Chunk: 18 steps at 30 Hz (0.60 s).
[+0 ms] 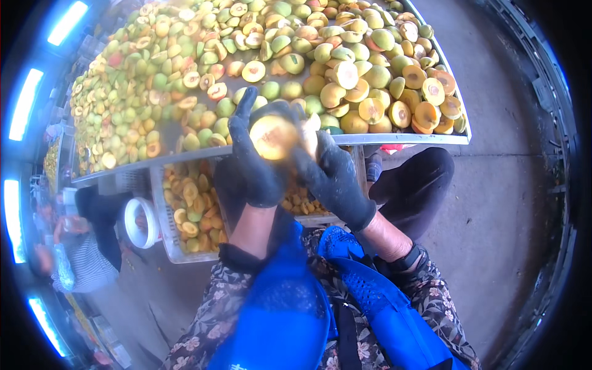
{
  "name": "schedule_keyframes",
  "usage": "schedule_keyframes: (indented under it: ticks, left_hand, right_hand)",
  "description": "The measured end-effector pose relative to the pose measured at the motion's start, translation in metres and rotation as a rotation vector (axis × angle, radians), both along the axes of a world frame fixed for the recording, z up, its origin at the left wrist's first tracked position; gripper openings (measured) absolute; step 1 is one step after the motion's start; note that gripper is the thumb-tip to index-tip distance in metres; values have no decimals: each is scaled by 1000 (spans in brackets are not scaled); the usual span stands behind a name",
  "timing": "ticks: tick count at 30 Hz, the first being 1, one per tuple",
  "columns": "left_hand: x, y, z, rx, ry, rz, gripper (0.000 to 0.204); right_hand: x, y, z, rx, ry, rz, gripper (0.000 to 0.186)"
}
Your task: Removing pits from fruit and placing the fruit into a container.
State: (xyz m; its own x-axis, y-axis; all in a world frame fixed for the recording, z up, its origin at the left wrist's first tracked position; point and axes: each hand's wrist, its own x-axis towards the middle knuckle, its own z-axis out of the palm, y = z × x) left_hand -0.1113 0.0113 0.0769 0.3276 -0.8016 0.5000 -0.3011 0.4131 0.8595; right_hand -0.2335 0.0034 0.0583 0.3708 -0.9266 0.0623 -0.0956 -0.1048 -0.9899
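Note:
Both my hands wear dark gloves and meet just in front of the tray's near edge. My left hand point(251, 161) grips a yellow-orange peach half point(272, 137) with its cut face toward me. My right hand point(333, 179) holds the other pale piece of fruit point(310, 137) right beside it, the two pieces touching or nearly so. Whether a tool is in my right hand is hidden by blur. Behind the hands a big metal tray point(407, 140) is covered with several halved green and yellow peaches point(345, 74), many cut side up.
A white slatted crate point(161, 209) with more fruit halves stands under the tray at my knees. A white bowl point(137, 223) sits to its left. Another person in a striped sleeve point(80, 265) is at the far left. Grey concrete floor point(505, 185) lies to the right.

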Motion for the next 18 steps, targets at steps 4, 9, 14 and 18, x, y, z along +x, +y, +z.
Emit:
schedule_keyframes:
  ticks: [4,9,14,18]
  left_hand:
    - [2,8,5,120,194,-74,47]
    - [-4,11,24,62,32,-75,45]
    - [15,7,27,83,-132,-275,49]
    - [25,1,22,368,-195,-627,51]
  right_hand:
    - [-22,14,15,-603,207,43,44]
    - [-29,23,24,-688,537,125,47]
    - [-40,25,23,-688,541,203,43]
    - [-41,14,-5,-603,205,311,55]
